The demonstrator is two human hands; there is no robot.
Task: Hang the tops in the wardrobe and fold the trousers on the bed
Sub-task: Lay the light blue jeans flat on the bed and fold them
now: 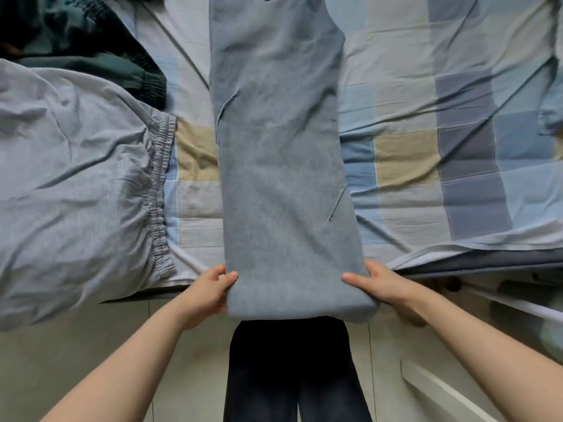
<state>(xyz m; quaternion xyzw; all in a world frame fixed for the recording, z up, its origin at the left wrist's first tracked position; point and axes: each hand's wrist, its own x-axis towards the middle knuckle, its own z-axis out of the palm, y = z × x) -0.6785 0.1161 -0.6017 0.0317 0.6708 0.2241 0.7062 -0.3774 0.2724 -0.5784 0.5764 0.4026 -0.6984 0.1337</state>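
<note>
At nine o'clock a pair of light grey trousers with a gathered elastic waistband lies crumpled across the bed, with a dark green garment bunched behind it at about ten o'clock; both look soft and limp, so expect them to sag and slide when you lift them. Your left hand sits at about seven o'clock, thumb lying on top of the cloth and the fingers curled under the near left corner of the blue-grey trousers, so it pinches the fold rather than resting flat. Those trousers run straight up the centre from six towards twelve o'clock, laid lengthwise on the checked sheet with the near end hanging just past the bed's edge, above your own dark trouser legs. The fabric reads as a heavier woven cotton or denim: it holds a rounded, thick fold at the near end and shows only a few shallow creases, so it should carry its shape well and not slip much, though the doubled layers can shift against each other. Take hold where you already are, at the two outer corners of the near fold, and keep them level. Your right hand at about five o'clock mirrors the left, thumb on top and fingers tucked beneath the right corner, forearm angled in from the lower right.
</note>
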